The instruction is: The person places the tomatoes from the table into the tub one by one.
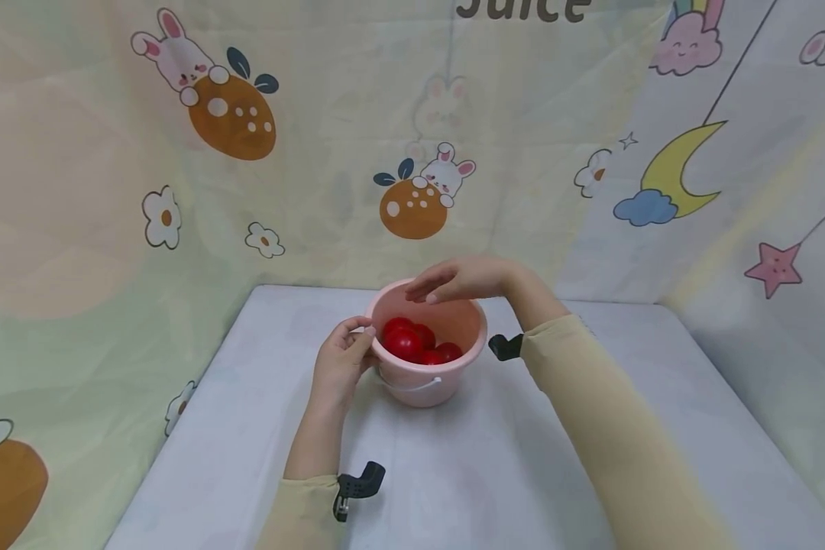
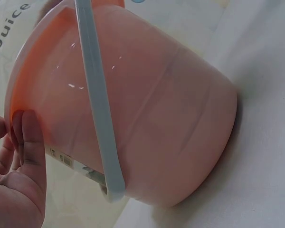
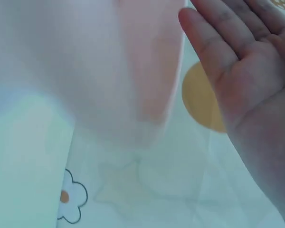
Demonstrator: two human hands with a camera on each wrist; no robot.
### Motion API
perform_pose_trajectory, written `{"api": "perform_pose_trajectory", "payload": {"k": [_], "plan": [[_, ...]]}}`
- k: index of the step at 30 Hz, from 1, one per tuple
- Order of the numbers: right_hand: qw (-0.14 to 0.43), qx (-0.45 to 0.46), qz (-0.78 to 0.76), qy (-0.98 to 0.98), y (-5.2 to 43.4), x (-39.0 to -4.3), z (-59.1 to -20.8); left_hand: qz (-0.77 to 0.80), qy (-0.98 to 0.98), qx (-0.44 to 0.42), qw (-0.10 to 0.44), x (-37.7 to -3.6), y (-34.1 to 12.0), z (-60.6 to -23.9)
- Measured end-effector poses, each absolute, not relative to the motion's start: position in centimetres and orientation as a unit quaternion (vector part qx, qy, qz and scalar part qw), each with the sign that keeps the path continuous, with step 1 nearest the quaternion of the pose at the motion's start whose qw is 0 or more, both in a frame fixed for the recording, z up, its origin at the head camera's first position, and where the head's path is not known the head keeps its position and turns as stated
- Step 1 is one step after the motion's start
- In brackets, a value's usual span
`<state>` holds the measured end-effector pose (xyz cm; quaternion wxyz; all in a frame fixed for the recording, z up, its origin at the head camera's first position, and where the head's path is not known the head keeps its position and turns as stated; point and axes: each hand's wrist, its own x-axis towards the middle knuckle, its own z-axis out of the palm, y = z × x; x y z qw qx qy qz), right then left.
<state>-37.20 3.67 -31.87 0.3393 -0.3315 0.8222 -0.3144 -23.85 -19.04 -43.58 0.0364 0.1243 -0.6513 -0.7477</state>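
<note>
A pink bucket (image 1: 421,395) stands upright on the table. Several round, glossy red balls (image 1: 403,344) lie inside it; their exact kind is not clear. My left hand (image 1: 340,363) pinches the bucket's rim on its left side. In the left wrist view, fingers of that left hand (image 2: 26,180) press the outer wall just below the rim. Over the back of the bucket's mouth is my right hand (image 1: 464,279), fingers extended and holding nothing. The right wrist view shows that right hand's (image 3: 256,76) bare palm beside the blurred bucket (image 3: 156,90).
The bucket's pale handle (image 2: 99,95) hangs down against its front. A white cloth covers the table (image 1: 247,428). Behind it hangs a printed backdrop (image 1: 330,176) with rabbits, flowers and a moon. Each sleeve end carries a black wrist mount (image 1: 360,481).
</note>
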Motion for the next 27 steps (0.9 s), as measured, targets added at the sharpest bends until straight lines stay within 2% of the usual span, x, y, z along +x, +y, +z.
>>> {"api": "perform_pose_trajectory", "payload": {"k": [5, 10, 14, 21, 27], "plan": [[0.27, -0.334, -0.339, 0.837, 7.2, -35.5, -32.0, -0.75, -0.65, 0.118, 0.029, -23.9, -18.9, -43.7], [0.161, -0.295, -0.343, 0.877, 10.6, -32.0, -32.9, -0.735, -0.669, 0.106, 0.028, -23.9, -19.5, -43.8], [0.084, -0.253, -0.32, 0.909, 12.5, -28.7, -34.3, -0.695, -0.712, 0.087, 0.049, -23.8, -20.6, -43.9], [0.041, -0.208, -0.285, 0.935, 12.7, -24.9, -37.4, -0.54, -0.828, 0.079, 0.127, -22.4, -23.2, -43.7], [0.023, -0.183, -0.264, 0.947, 12.9, -23.0, -38.9, -0.392, -0.902, 0.058, 0.173, -21.5, -23.1, -42.5]]}}
